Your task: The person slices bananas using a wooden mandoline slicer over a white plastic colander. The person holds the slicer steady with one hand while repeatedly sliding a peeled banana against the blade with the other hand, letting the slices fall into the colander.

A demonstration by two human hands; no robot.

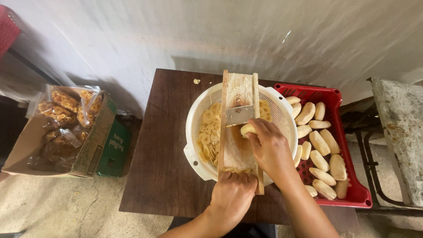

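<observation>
Down on the dark wooden table [163, 145] sits a white perforated basin [196, 132], and across its rim lies a wooden slicer board [238, 90] with a metal blade [240, 114] set across its middle. The person's left hand [232, 194] clamps the near end of the board, fingers [238, 177] curled over its edge — clenched on the wood. The right hand [269, 147] presses a peeled banana [246, 129] against the board just below the blade, fingers wrapped around the fruit so only its pale tip shows. Thin yellow slices [210, 134] are heaped in the basin to the left of the board, and a few more lie on the board's near end beside the left hand.

Just to the right, touching the basin, stands a red plastic crate [348, 185] holding peeled whole bananas [320, 143] lying side by side. Well apart on the left, on the floor, a cardboard box [94, 150] holds clear bags of chips [66, 105]. One stray crumb [196, 81] lies on the table near the far edge — beyond the basin.
</observation>
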